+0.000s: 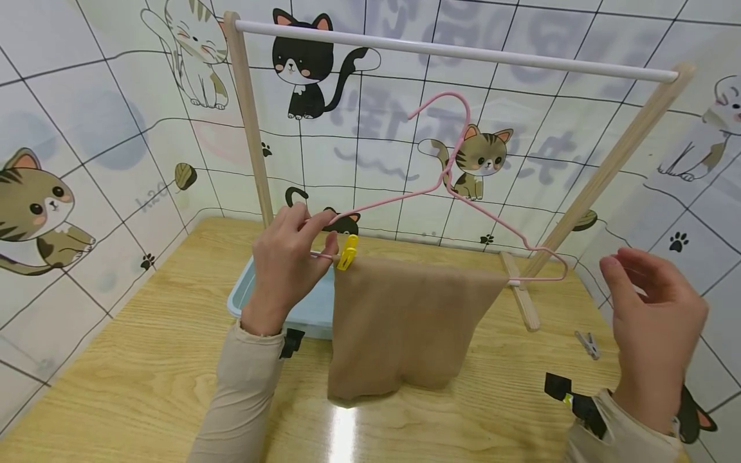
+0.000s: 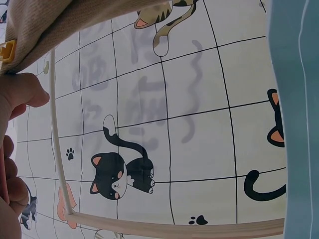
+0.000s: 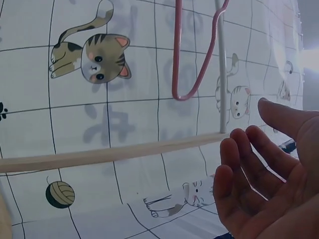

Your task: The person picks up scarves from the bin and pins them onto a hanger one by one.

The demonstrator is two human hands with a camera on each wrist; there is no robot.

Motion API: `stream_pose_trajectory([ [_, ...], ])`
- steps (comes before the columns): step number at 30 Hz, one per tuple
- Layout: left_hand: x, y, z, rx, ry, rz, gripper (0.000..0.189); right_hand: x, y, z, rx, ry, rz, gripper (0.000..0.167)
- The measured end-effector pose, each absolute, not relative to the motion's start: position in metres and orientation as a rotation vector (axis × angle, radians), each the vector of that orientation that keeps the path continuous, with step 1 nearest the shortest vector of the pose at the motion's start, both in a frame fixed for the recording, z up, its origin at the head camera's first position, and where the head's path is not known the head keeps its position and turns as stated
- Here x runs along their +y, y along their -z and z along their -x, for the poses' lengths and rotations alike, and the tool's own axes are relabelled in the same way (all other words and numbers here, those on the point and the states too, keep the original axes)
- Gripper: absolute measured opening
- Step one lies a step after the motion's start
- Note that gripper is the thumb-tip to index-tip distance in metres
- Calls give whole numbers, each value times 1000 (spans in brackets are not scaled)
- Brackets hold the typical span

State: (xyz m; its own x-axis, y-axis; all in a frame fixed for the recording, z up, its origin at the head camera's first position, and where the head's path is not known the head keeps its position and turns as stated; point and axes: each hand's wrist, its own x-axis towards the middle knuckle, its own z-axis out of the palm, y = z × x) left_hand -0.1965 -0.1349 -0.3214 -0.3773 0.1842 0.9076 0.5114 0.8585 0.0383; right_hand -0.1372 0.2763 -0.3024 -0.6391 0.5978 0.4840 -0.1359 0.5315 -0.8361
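Note:
A pink wire hanger [image 1: 399, 197] is held up in front of the rack, its hook below the rack's bar. My left hand [image 1: 292, 260] grips the hanger's left end. A brown cloth [image 1: 413, 321] hangs from the hanger's lower bar, and a yellow clothespin [image 1: 348, 253] clips its upper left corner. In the left wrist view, the thumb [image 2: 30, 89] lies just below the cloth. My right hand [image 1: 657, 321] is held off the hanger's right end, with fingers loosely bent and nothing in them; the right wrist view shows this hand [image 3: 269, 174] apart from the pink wire [image 3: 177, 55].
A wooden rack with a white top bar [image 1: 451, 51] stands at the back of the table [image 1: 145, 360]. Behind the left hand and cloth lies a light blue tray [image 1: 309, 321], partly hidden. A grey clothespin [image 1: 588, 344] lies at the right. Cat-patterned walls enclose the table.

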Motion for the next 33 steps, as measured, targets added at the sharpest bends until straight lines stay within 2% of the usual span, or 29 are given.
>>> stream_pose_trajectory([
  [11, -135, 322, 196, -1959, 382, 510, 19, 308, 312, 142, -2082, -1199, 708, 38],
  [18, -135, 321, 196, -1961, 388, 521, 21, 323, 319, 147, -2215, -1153, 928, 49],
  [33, -135, 321, 196, -1967, 388, 525, 20, 356, 343, 159, -2541, -1091, 873, 72],
])
